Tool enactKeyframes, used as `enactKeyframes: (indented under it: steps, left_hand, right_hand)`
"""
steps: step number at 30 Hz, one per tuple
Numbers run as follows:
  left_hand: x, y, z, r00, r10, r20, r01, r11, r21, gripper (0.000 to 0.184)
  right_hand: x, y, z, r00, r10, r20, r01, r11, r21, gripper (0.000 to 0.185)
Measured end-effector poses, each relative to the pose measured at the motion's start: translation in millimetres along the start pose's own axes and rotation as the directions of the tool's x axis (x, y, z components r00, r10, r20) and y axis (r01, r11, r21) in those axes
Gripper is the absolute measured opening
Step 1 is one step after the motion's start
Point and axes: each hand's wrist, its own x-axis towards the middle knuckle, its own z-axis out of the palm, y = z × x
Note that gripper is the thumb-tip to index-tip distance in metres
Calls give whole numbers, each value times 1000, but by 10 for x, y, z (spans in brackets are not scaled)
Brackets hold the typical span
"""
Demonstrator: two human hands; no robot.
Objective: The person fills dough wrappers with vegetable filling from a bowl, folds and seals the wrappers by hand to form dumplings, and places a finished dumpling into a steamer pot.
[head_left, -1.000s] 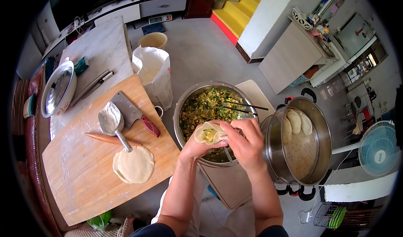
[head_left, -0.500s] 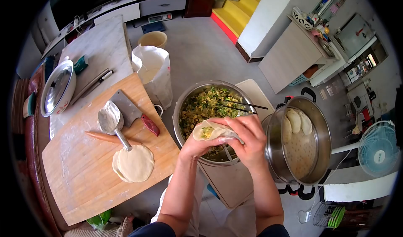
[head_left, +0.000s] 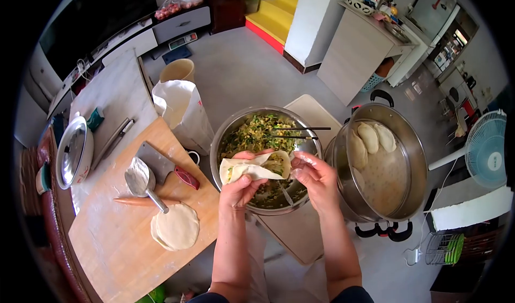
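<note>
A half-folded dumpling [head_left: 249,169] lies in my left hand [head_left: 236,191], whose fingers and thumb curl round it. Its wrapper gapes at the right end, and green and yellow filling shows inside. My right hand [head_left: 321,184] has thumb and fingertips brought together at that right edge, touching the dough. Below both hands stands a steel bowl [head_left: 219,137] of chopped vegetable filling [head_left: 249,134]. Dark chopsticks [head_left: 300,128] rest across its right side, and a metal spoon handle [head_left: 285,193] leans in it.
At right, a steamer pot [head_left: 416,169] holds several dumplings [head_left: 367,138]. On the wooden board [head_left: 118,244] are stacked dough rounds [head_left: 176,228], a flour scoop [head_left: 140,177], a rolling pin [head_left: 126,201] and a cleaver [head_left: 154,161]. A white bag [head_left: 188,115] stands behind the board.
Both hands have lowered slightly, and the right hand has shifted from over the dumpling to its right end. More of the wrapper and its opening shows. The head view has shifted.
</note>
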Motion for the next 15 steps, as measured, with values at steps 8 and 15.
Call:
enactKeyframes:
  steps: [8, 15]
  left_hand:
    - [19, -26, 52, 998, -64, -22, 66, 990, 121, 54]
    - [25, -88, 98, 996, -77, -55, 85, 982, 169, 56]
  right_hand:
    - [7, -277, 89, 882, -462, 97, 463, 805, -371, 26]
    - [52, -507, 289, 784, -560, 267, 576, 498, -648, 34]
